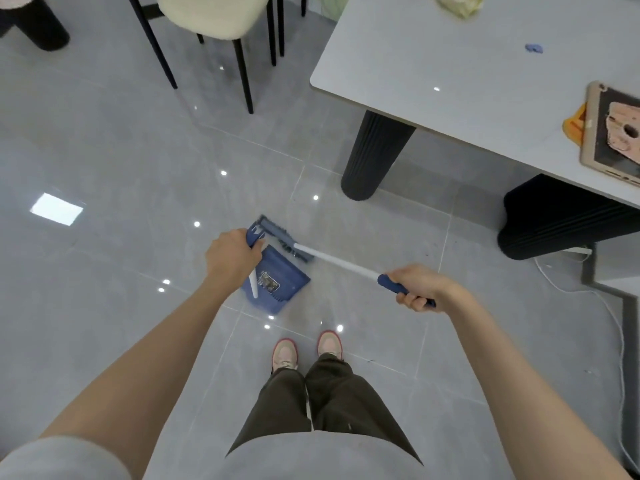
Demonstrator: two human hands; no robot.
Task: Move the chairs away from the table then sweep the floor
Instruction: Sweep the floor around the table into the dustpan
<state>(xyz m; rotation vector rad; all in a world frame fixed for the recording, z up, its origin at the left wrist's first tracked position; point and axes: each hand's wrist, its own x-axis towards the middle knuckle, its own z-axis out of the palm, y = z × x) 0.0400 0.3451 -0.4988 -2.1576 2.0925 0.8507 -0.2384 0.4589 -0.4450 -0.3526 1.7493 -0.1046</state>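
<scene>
We sweep dirt into the dustpan beside the table.

The grey floor (104, 150) spreads before us, with the table (450, 81) on our right and the cream chair (214, 15) standing well apart from it. The blue dustpan (280, 289) is down at the tiles just ahead of our feet, with the head of the broom (284, 240) against its far edge. Our left hand (232, 258) curls round the dustpan's handle, and our right hand (419, 285) wraps the broom's blue grip. We judge that a hard stroke could flick dust past the pan, and the white cable (571, 289) near the table could snag the bristles. The pan's small label (270, 282) is too blurred to read.
</scene>
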